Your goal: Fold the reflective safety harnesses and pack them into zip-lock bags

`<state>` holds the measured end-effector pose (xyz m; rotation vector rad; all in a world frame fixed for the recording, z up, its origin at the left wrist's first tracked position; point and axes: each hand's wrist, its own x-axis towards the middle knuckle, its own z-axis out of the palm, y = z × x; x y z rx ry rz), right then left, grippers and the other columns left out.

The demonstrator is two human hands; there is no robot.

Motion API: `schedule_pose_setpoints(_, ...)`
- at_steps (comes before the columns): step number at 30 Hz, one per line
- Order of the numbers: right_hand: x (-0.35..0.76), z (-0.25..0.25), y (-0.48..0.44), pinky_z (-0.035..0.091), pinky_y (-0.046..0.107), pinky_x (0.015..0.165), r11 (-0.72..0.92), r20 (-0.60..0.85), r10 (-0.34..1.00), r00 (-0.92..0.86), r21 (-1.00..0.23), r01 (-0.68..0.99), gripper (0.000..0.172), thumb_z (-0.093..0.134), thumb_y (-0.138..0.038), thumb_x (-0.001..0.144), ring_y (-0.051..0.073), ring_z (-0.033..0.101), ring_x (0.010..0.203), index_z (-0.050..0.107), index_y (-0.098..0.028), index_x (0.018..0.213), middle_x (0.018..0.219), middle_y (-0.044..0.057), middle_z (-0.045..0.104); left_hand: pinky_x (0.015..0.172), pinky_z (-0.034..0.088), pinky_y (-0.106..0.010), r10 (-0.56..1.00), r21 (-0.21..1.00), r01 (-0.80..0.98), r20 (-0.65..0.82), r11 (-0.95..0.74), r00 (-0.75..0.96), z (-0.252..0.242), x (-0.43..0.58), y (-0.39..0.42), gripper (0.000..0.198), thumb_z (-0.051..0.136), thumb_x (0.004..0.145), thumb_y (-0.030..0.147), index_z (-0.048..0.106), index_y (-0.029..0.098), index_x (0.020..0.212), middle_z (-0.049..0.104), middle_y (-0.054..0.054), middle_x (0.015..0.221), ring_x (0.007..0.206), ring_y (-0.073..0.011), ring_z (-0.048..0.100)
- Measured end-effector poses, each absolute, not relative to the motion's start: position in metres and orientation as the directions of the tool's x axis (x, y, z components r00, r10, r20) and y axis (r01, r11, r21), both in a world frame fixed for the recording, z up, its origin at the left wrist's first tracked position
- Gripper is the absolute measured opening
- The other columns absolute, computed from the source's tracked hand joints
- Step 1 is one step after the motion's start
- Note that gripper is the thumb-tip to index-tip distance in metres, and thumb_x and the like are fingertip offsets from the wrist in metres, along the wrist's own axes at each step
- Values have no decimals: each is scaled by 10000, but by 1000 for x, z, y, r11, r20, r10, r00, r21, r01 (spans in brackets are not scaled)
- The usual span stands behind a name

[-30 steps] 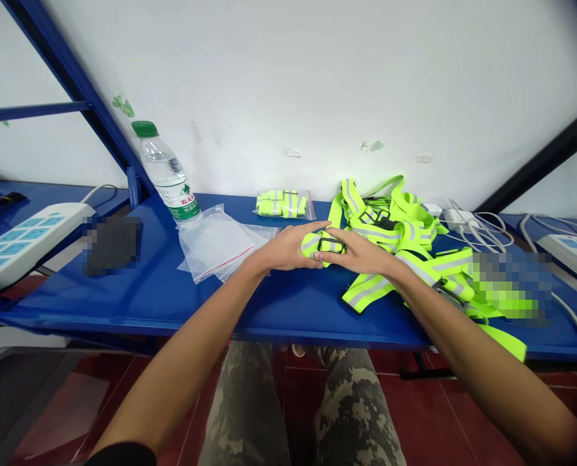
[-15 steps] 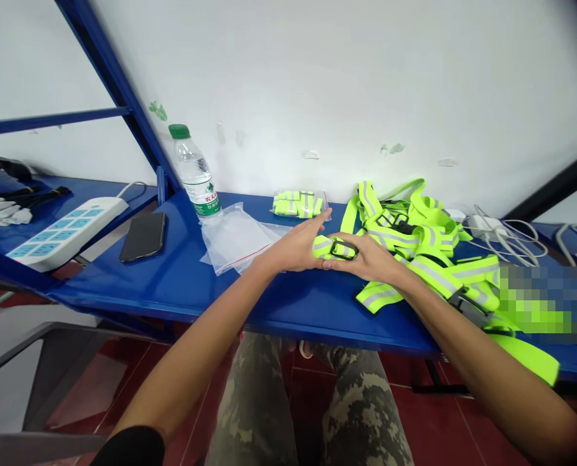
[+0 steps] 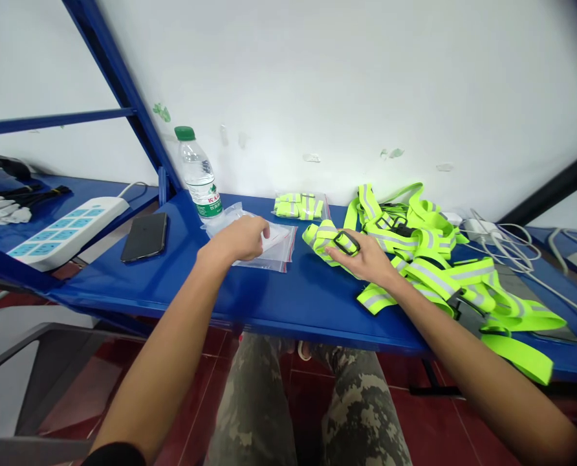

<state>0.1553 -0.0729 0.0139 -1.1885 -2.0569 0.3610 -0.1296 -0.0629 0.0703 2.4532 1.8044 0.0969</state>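
My right hand (image 3: 363, 254) grips a folded bundle of fluorescent yellow reflective strap (image 3: 323, 238) with a grey stripe. A black slider buckle (image 3: 347, 243) shows near the thumb. Over a small stack of clear zip bags (image 3: 276, 255) with red seal lines, my left hand (image 3: 240, 241) is closed, fingers curled down onto the top bag; the fingertips are mostly hidden. Behind both hands lies a filled zip bag (image 3: 299, 206) with a folded yellow strap inside. To the right, a loose heap of yellow reflective straps (image 3: 431, 239) with black buckles spreads to the table's front edge.
A water bottle (image 3: 200, 175) with a green cap stands behind the bags. On the blue table (image 3: 182, 285) lies a black phone (image 3: 144, 237). A white power strip (image 3: 70, 233) is further left. White cables (image 3: 506, 243) and a dark flat device (image 3: 557, 333) are at the right.
My left hand has left the folded strap and moved left onto the zip bags. My right hand keeps the bundle, which now looks looser and sits slightly higher.
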Motion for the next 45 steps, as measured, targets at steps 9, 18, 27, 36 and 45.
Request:
schedule_pose_setpoints(9, 168, 18, -65, 548, 326, 612, 188, 189, 981, 50, -982, 13, 413, 768, -556, 698, 207, 667, 663, 685, -193, 876, 775, 36, 712, 713, 504, -300, 820, 457, 719, 500, -524, 280, 54, -47, -22, 313, 564, 721, 24, 668, 165, 981, 724, -42, 823, 718, -184, 664)
schedule_pose_setpoints(18, 168, 16, -63, 610, 389, 575, -54, -55, 998, -1, -982, -181, 418, 854, -463, 618, 267, 719, 655, 719, -181, 895, 826, 77, 759, 734, 555, -258, 890, 855, 252, 450, -454, 77, 26, -27, -16, 227, 665, 732, 83, 629, 154, 944, 707, -31, 756, 770, -159, 708)
schedule_pose_setpoints(27, 164, 2, -61, 580, 331, 668, 116, 123, 990, 68, -988, 102, 457, 813, -521, 669, 244, 710, 780, 730, -159, 935, 926, 67, 755, 603, 524, -191, 855, 822, 257, 518, -509, 38, 28, -14, -33, 248, 653, 767, 123, 612, 182, 1005, 688, -13, 794, 739, -126, 673)
schedule_pose_setpoints(36, 162, 16, -72, 486, 259, 620, 311, 283, 950, -128, -853, 420, 379, 693, -515, 796, 174, 614, 697, 702, -149, 893, 812, 34, 708, 634, 527, -196, 782, 761, 220, 623, -610, 12, 30, -9, -35, 191, 643, 810, 163, 612, 190, 997, 664, -15, 827, 731, -110, 641)
schedule_pose_setpoints(45, 162, 22, -76, 461, 228, 562, 220, 165, 968, -191, -924, 314, 354, 768, -481, 731, 135, 579, 645, 700, -156, 856, 758, 1, 678, 701, 535, -222, 750, 735, 153, 657, -660, 82, 35, -12, -36, 218, 657, 801, 162, 613, 165, 1014, 676, -23, 829, 767, -123, 652)
